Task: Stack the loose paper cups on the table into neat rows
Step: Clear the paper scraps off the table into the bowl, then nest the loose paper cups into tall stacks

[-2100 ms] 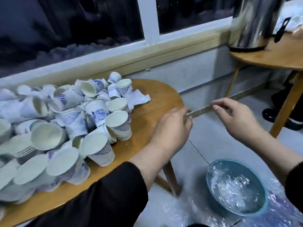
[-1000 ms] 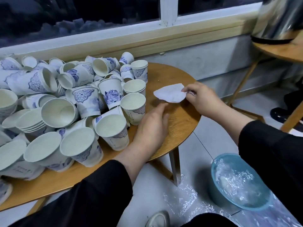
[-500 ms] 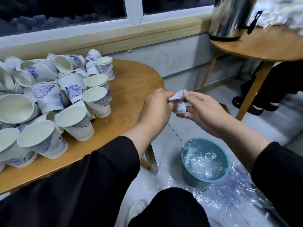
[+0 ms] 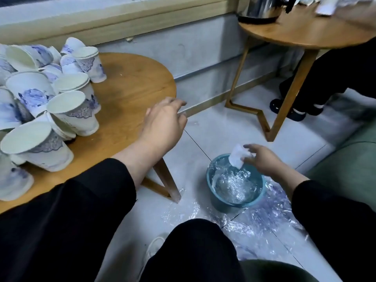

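Note:
Several white paper cups (image 4: 67, 112) with blue flower prints lie heaped on the left part of the round wooden table (image 4: 130, 86). My left hand (image 4: 162, 121) hovers at the table's right edge, fingers relaxed and holding nothing. My right hand (image 4: 262, 157) is low over a blue bin (image 4: 234, 202) on the floor and pinches a crumpled white tissue (image 4: 237, 158) above the bin's rim.
The bin is lined with clear plastic (image 4: 234, 184) that spills onto the grey floor tiles. A second wooden table (image 4: 301, 35) with a steel urn (image 4: 260, 9) stands at the back right. A person's dark legs and shoes (image 4: 293, 110) stand beside it.
The tissue went from the table into both hands, and now my right hand alone has carried it down over the bin. My left hand has let go and stays at the table edge.

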Demonstrator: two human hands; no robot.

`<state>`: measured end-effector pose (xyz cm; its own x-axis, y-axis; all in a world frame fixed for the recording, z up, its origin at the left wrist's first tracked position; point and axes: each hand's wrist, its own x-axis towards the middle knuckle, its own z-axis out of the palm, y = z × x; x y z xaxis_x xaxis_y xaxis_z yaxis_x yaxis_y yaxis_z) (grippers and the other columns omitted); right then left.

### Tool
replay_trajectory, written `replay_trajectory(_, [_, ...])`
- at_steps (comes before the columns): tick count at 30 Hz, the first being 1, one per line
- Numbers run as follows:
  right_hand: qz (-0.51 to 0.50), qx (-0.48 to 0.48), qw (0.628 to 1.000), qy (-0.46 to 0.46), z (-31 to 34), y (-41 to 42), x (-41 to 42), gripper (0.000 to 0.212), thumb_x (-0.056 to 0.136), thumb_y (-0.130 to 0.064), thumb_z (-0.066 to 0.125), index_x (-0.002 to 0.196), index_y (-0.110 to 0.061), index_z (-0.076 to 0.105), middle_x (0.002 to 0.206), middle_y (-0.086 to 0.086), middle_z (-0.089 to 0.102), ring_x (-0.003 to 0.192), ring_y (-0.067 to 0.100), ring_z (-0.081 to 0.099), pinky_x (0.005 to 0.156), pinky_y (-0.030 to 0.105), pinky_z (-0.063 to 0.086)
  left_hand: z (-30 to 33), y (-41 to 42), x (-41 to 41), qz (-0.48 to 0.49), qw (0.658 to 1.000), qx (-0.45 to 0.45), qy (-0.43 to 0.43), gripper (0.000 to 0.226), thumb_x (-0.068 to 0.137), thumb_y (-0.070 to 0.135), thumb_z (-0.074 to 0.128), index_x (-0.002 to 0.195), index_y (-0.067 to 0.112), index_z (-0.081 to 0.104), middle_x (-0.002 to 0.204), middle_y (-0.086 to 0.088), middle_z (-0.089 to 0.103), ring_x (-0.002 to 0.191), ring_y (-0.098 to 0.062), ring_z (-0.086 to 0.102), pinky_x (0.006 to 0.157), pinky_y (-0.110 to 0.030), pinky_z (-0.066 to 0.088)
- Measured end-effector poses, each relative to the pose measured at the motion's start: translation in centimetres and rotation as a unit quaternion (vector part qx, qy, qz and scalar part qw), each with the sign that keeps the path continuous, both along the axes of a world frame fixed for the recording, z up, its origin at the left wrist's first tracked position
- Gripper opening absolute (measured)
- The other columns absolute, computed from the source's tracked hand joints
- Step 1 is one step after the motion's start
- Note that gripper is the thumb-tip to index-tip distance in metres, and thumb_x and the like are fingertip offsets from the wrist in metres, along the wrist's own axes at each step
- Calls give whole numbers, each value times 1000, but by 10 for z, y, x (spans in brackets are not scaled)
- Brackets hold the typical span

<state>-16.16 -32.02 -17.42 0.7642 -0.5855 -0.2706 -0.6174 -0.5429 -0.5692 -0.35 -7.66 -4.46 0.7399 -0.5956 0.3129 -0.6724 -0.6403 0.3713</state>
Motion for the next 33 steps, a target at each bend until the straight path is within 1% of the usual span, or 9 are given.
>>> replay_trajectory(2, [24, -18, 997, 76, -16, 0, 2, 64, 89, -31, 71, 145, -12, 45, 141, 15, 55, 117, 32, 59, 94, 34, 47, 3, 3, 5, 1, 999, -7, 31, 35, 99, 23, 54, 134, 19, 62, 134, -6, 62, 124, -30, 55, 106, -39, 41])
replay_trajectory(4, [4, -35, 997, 65, -18, 7, 10, 58, 92, -30, 67, 144, -13, 46, 136, 15, 58, 98, 33, 66, 79, 35, 52, 9, 10, 6, 5, 998, -23, 51, 34, 100, 22, 53, 132, 18, 63, 132, -6, 64, 122, -28, 56, 101, -31, 41])
replay_trajectory(8, [-3, -85, 988, -126, 33, 47, 41, 20, 97, -30, 58, 110, -19, 68, 111, 6, 72, 88, 27, 68, 76, 34, 45, 35, 35, 3, 18, 994, -99, 36, 27, 100, 21, 55, 122, 14, 69, 120, -5, 70, 113, -24, 61, 92, -26, 40])
replay_trajectory(10, [8, -68, 969, -239, 75, 77, 58, 14, 100, -24, 52, 96, -23, 66, 93, 3, 73, 84, 23, 69, 76, 35, 47, 51, 51, 0, 18, 992, -128, 11, 24, 100, 21, 56, 117, 13, 70, 114, -5, 71, 107, -23, 63, 90, -28, 42])
replay_trajectory(16, [112, -5, 907, -405, 180, 191, 96, 12, 97, -20, 57, 98, -30, 64, 89, -12, 69, 85, 8, 66, 77, 24, 47, 107, 117, -13, 4, 979, -199, -45, 17, 98, 21, 59, 109, 14, 71, 104, 1, 71, 95, -14, 63, 84, -29, 48])
replay_trajectory(20, [226, -35, 879, -418, 208, 261, 112, 14, 93, -23, 64, 102, -34, 63, 98, -13, 65, 92, 0, 59, 80, 8, 42, 137, 179, -14, 23, 983, -164, -77, 15, 98, 23, 60, 106, 15, 70, 101, 3, 69, 91, -13, 61, 82, -26, 45])
replay_trajectory(25, [334, -55, 874, -350, 207, 321, 119, 37, 87, -34, 70, 122, -27, 61, 118, -12, 54, 105, 3, 55, 90, 22, 45, 135, 269, -20, 101, 984, -90, -113, 16, 98, 33, 58, 105, 22, 69, 98, 3, 65, 91, -18, 60, 79, -38, 49])
replay_trajectory(29, [348, -94, 874, -326, 196, 345, 118, 37, 84, -33, 74, 118, -25, 64, 122, -3, 52, 113, 14, 54, 98, 26, 40, 118, 317, -39, 133, 978, -52, -151, 21, 97, 38, 58, 105, 21, 69, 90, -2, 65, 88, -27, 63, 71, -40, 50])
replay_trajectory(33, [307, -125, 888, -318, 195, 361, 120, 25, 83, -23, 77, 106, -17, 71, 127, 4, 53, 118, 19, 52, 91, 14, 29, 105, 334, -51, 183, 981, -5, -66, 32, 98, 50, 52, 122, 32, 61, 92, -4, 74, 97, -32, 67, 76, -42, 54])
